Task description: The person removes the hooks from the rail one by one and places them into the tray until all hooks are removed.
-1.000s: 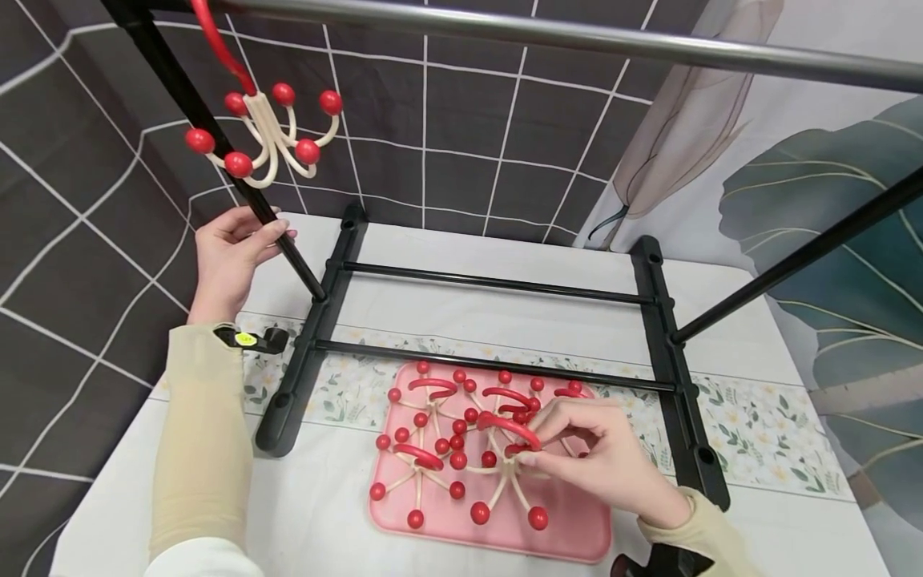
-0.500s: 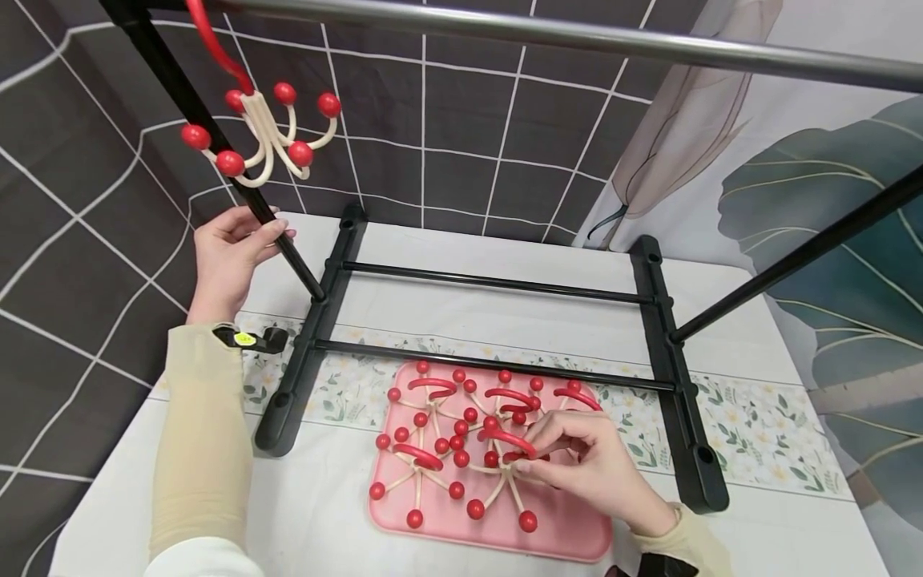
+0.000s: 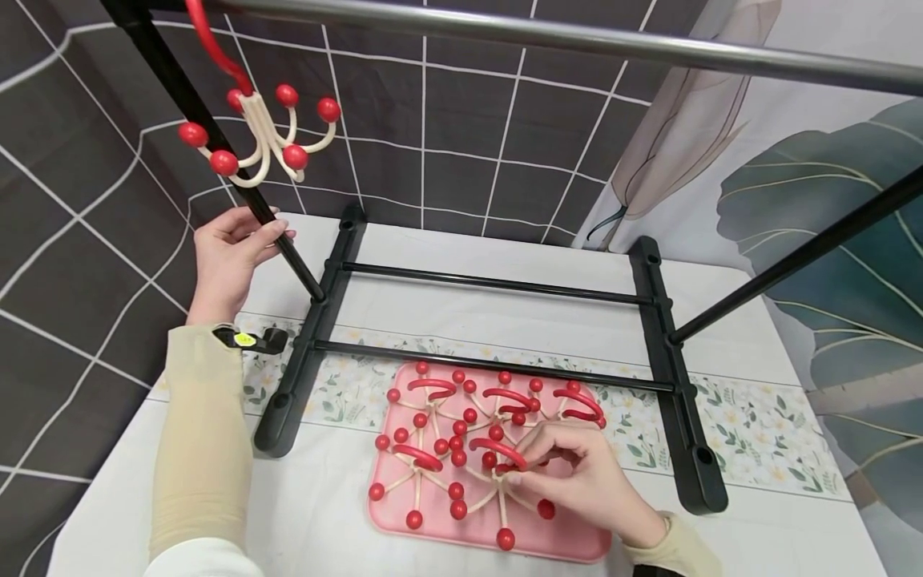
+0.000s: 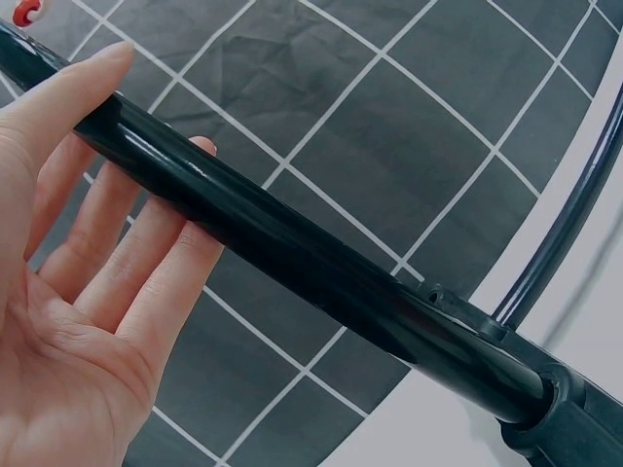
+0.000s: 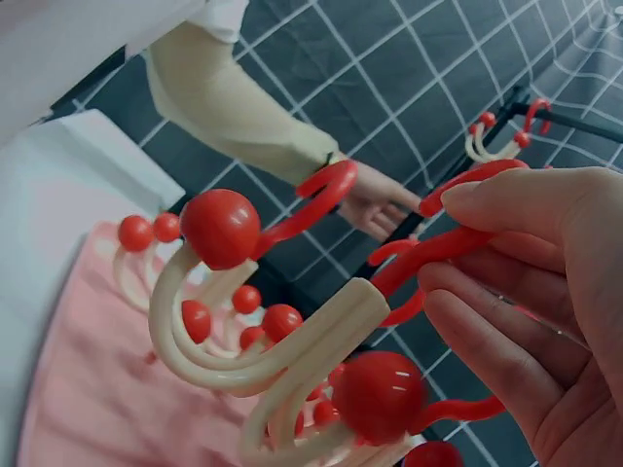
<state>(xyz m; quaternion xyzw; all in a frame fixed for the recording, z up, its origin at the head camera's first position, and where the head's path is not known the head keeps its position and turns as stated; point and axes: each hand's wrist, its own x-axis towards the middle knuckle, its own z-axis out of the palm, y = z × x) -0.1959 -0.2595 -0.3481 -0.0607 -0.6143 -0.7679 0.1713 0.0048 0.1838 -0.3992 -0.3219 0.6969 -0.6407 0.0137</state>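
My left hand [image 3: 229, 256] holds the black upright pole [image 3: 294, 255] of a garment rack, thumb on one side and fingers on the other, as the left wrist view shows. With thumb and fingers, my right hand [image 3: 577, 474] pinches the red hook of a multi-arm hanger [image 5: 326, 326], whose cream arms end in red balls. This hanger is over the pink tray [image 3: 570, 546]; whether it touches the tray I cannot tell. Several similar hangers, one of them [image 3: 418, 463] at the front left, sit in the tray. Another hanger [image 3: 263, 132] hangs at the upper left.
Across the top runs the rack's silver rail [image 3: 505, 32]. The rack's black feet [image 3: 310, 353] and lower bars [image 3: 497, 365] stand on the white table behind and beside the tray. A second pole [image 3: 786, 264] rises at the right. Dark gridded cloth [image 3: 469, 120] covers the wall.
My right hand has shifted slightly left and toward me, and the hanger in it has turned. The hanging one has swung or turned a little. My left hand stays on the pole.
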